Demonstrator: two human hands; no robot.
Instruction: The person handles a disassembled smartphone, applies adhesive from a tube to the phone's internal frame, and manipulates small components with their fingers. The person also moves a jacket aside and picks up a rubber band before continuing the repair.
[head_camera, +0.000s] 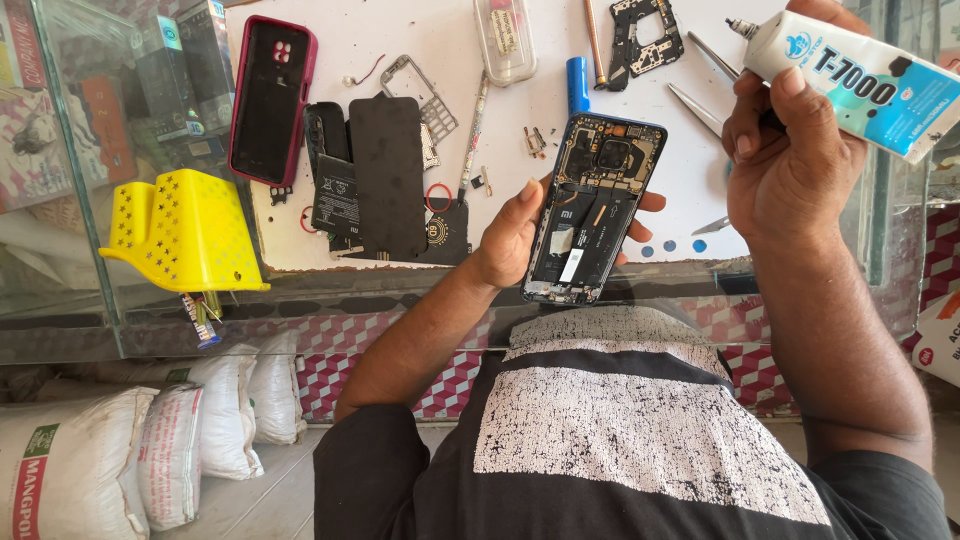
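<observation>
Opened phone (592, 210) lies gripped in left hand (515, 235); right hand (790, 150) clutches glue tube (850, 80).

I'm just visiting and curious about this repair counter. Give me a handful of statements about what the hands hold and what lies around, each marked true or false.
1. The left hand holds an opened phone with its inner parts showing. True.
2. The right hand holds a screwdriver. False: it grips a white glue tube with a thin nozzle.
3. A yellow stand with star-shaped holes sits at the counter's left. True.
4. The red-edged phone case lies under the opened phone. False: it lies apart, on the white mat, far to the left.
5. The glue nozzle touches the phone. False: the tube is held up, well away from it.
</observation>
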